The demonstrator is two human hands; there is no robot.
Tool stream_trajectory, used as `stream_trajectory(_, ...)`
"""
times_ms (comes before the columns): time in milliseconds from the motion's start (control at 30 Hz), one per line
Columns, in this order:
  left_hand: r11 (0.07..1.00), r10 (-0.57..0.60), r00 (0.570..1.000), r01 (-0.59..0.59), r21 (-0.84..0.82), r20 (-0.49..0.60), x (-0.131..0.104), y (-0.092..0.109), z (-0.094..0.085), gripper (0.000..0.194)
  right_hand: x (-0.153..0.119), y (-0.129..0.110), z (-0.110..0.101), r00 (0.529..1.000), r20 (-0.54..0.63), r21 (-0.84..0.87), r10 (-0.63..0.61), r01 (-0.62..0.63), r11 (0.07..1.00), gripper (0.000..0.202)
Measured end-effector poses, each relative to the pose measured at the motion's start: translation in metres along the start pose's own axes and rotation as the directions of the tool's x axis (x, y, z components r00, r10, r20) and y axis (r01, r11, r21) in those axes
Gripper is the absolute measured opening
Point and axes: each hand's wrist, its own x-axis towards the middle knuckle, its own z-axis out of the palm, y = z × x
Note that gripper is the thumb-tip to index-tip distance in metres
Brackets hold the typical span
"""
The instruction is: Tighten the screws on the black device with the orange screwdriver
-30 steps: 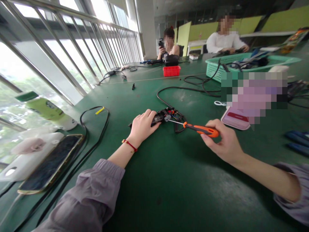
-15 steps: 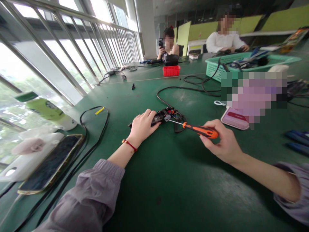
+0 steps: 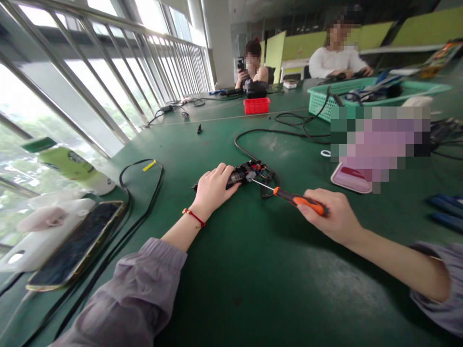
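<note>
My left hand (image 3: pixel 216 189) is closed around a black corded device (image 3: pixel 238 174), pressing it to the green table (image 3: pixel 231 270). At its right end the device lies opened up, with small red and blue parts and wires showing. In my right hand (image 3: pixel 334 214) is a screwdriver (image 3: pixel 300 200) with an orange and black handle, gripped near the butt. Its thin shaft points left, and the tip meets a small grey piece on the device. Whether the tip sits in a screw is too small to tell.
A phone (image 3: pixel 77 250), a bottle (image 3: pixel 72 166) and black cables (image 3: pixel 144 219) lie left, beside a metal railing (image 3: pixel 108 33). Beyond my hands are a red box (image 3: pixel 256 106) and a green basket (image 3: pixel 320 103). Blue-handled pliers (image 3: pixel 446 221) lie right. Two people sit at the far side.
My right hand's fingers have wrapped further around the screwdriver handle, which has turned a little. My left hand and the device stay in place.
</note>
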Motion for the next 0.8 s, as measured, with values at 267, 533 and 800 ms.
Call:
stream_trajectory(267,1.0,0.002,1.0,-0.002,-0.007,-0.012,-0.0002,0.0001,0.0001,0.027,-0.0006,-0.0004,0.0006,0.997,-0.07,0.025,0.02,-0.018,1.0,0.014)
stream_trajectory(533,1.0,-0.003,1.0,0.003,-0.015,-0.011,-0.0003,0.0005,0.0,0.028,-0.0006,-0.0004,-0.0004,0.994,-0.092,0.066,0.061,-0.055,0.996,0.011)
stream_trajectory(800,1.0,-0.001,1.0,0.001,-0.008,0.002,-0.0003,0.0006,-0.0007,0.027,0.001,-0.0014,0.0002,1.0,0.002,-0.018,0.019,-0.019,1.0,0.03)
